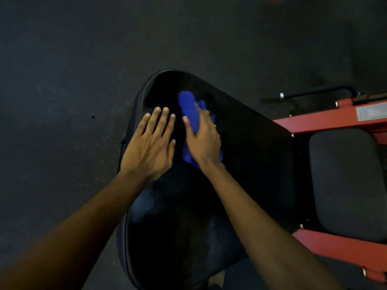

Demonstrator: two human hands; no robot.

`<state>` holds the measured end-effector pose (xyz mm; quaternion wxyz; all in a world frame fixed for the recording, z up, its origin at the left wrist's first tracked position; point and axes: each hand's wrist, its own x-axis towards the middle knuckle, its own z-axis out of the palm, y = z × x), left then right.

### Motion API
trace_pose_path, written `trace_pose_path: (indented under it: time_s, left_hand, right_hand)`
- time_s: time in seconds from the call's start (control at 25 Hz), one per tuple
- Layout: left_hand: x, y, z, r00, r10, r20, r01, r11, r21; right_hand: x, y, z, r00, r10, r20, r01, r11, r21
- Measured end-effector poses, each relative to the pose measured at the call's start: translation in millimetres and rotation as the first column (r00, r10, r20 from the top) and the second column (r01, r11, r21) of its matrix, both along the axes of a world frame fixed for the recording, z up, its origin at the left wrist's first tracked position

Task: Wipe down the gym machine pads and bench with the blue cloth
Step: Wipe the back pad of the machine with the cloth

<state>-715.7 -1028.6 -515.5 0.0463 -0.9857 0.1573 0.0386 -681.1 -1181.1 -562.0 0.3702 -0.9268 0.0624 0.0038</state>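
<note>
Okay so, right fingers: curled over the blue cloth, thumb along its left side, so the right hand is holding it down on the black pad.
Left fingers: straight and close together, holding nothing; the left hand lies flat, palm down, just beside the right one.
Cloth: bunched up, poking out past the fingertips and below the wrist, sitting toward the pad's far end, nearer its left edge.
Pad: big and shiny, both hands on it.
Off its right edge: a grey seat pad in a red frame, with a black bar beyond.
Underneath: dark speckled floor.
</note>
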Motion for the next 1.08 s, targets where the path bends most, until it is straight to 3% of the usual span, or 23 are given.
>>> trace_pose_path:
  time_s: [0.08,0.12,0.28,0.36,0.44,0.6,0.64,0.68,0.76,0.84,0.88,0.96,1.08]
  left_hand:
    - [0,0,0,1.0,-0.006,0.009,0.006,1.0,-0.006]
    - [2,0,0,1.0,-0.003,0.006,0.003,1.0,-0.013]
    - [2,1,0,1.0,0.013,-0.001,-0.013,1.0,-0.02]
    - [3,3,0,1.0,0.011,-0.015,-0.011,1.0,-0.029]
    - [4,4,0,1.0,0.015,-0.024,-0.016,0.999,-0.047]
    - [4,2,1,0.999,0.032,-0.041,-0.034,0.998,-0.048]
    - [5,2,1,0.999,0.031,-0.038,-0.033,0.998,-0.054]
    - [4,2,0,0.999,0.031,-0.037,-0.033,0.998,-0.058]
    - [2,4,-1,0.999,0.032,-0.035,-0.034,0.998,-0.06]
    - [3,4,-2,0.999,0.025,-0.038,-0.027,0.998,-0.051]
    - [3,4,-2,0.999,0.019,-0.047,-0.022,0.999,-0.048]
    - [3,4,-3,0.999,0.019,-0.049,-0.021,0.999,-0.04]
    - [4,4,-3,0.998,0.031,-0.045,-0.033,0.999,-0.042]
  right_hand:
    - [19,2,3,0.976,0.199,0.083,-0.198,0.98,-0.018]
    - [32,0,4,0.975,0.206,0.086,-0.207,0.978,0.003]
    - [90,-16,-5,1.0,-0.006,0.012,0.006,0.998,0.055]
    - [120,-29,-3,0.985,-0.15,-0.082,0.154,0.987,0.042]
    - [121,-23,4,0.971,-0.195,-0.14,0.196,0.981,-0.006]
    - [61,-4,19,0.976,0.197,0.097,-0.192,0.979,-0.067]
    - [61,-11,13,0.968,0.225,0.112,-0.219,0.974,-0.061]
    - [68,-24,6,0.983,0.171,0.073,-0.167,0.984,-0.064]
    - [92,-55,-13,0.987,-0.13,-0.099,0.122,0.989,-0.084]
    - [109,-74,-19,0.899,-0.384,-0.211,0.38,0.923,-0.061]
    - [108,-69,-19,0.887,-0.405,-0.221,0.404,0.913,-0.049]
    - [78,-39,-9,0.941,-0.289,-0.176,0.285,0.957,-0.045]
    - [1,-17,10,0.998,0.019,-0.058,-0.019,1.0,-0.002]
